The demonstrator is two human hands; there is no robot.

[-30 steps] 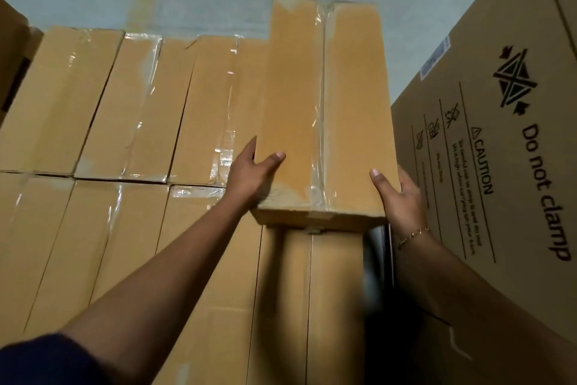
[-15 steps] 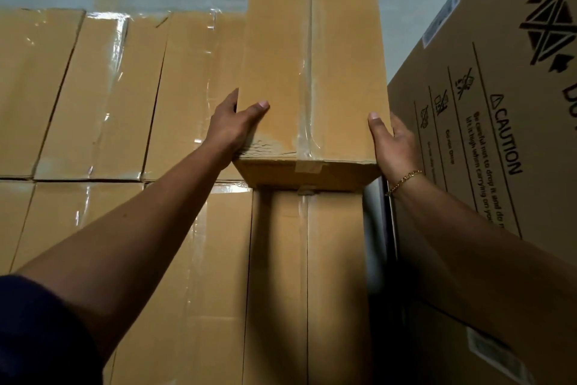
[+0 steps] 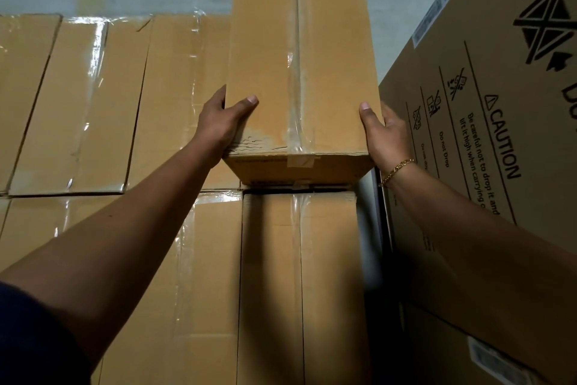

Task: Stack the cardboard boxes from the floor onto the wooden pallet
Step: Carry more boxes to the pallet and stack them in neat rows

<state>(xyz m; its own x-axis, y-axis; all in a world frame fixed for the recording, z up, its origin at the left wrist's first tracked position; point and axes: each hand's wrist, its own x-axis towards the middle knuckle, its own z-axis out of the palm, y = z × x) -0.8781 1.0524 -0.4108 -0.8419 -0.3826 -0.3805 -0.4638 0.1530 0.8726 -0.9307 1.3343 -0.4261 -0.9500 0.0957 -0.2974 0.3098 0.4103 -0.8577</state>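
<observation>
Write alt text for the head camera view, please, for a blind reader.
The left hand and right hand grip the near end of a long taped cardboard box lying atop stacked boxes; a printed carton stands at right.

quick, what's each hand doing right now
Left hand: grips the top cardboard box at its left edge.
Right hand: grips the same box at its right edge.

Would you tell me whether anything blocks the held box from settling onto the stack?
Nothing visible does. The held box sits above the stacked boxes; the printed carton stands close on its right, with the right hand between.
</observation>
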